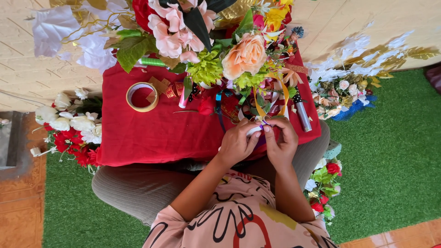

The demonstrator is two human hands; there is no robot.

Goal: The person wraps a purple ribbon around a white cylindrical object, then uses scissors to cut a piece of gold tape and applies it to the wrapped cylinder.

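Left hand (236, 143) and right hand (281, 141) both pinch a small white roll (254, 130) just below the bouquet (229, 55), over the red cloth (151, 133).

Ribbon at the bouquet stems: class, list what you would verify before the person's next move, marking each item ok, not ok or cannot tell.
1. Both hands on the work: left hand and right hand meet at the stems: ok.
2. Yellow ribbon within reach: ok.
3. Small white piece pinched between the fingers: ok; what it is, cannot tell.
4. Tape roll lying on the red cloth: ok.
5. Ribbon knot tight: cannot tell.
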